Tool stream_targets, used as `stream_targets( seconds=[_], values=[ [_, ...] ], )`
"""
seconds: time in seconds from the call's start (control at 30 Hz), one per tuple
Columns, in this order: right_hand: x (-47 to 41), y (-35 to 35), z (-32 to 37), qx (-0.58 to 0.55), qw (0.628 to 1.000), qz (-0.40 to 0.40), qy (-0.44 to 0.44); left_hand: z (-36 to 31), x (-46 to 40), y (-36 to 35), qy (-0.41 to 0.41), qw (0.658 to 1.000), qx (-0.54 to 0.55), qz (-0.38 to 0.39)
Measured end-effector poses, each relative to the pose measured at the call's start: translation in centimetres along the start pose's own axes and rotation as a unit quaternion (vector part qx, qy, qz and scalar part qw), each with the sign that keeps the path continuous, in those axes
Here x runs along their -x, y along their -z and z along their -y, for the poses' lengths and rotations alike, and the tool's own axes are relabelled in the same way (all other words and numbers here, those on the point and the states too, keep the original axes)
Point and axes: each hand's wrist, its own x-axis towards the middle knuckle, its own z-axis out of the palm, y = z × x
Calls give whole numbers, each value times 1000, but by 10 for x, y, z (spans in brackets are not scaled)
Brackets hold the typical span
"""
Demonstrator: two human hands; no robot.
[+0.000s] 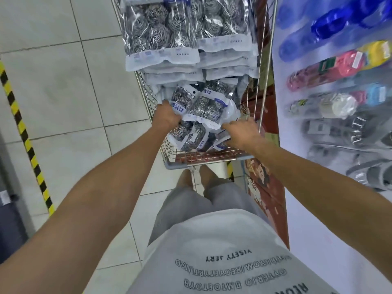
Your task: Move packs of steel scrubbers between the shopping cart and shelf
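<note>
Both hands in the cart point(167, 153). Left hand point(166, 116) grips the top scrubber pack point(203, 107) at its left edge, fingers curled under. Right hand point(240, 133) sits at the pack's right corner, fingers curled into the loose packs point(191, 139); can't tell what it holds. More packs stacked at the cart's far end point(163, 32).

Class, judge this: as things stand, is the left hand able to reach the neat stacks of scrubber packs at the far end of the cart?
Probably yes: the left hand is already inside the cart, and nothing blocks the stacks.
</note>
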Motion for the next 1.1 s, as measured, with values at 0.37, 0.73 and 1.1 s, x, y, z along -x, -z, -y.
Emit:
stream_targets(
  seconds=[0.37,0.73,1.1],
  values=[
    [33,35,-26,-58,996,-21,64,-5,27,18,-17,999,46,-10],
    [92,39,-65,-614,786,-65,-25,12,90,28,-75,974,212,-4],
    [118,20,-18,-848,530,-3,-28,69,164,40,6,875,482,48]
  ],
)
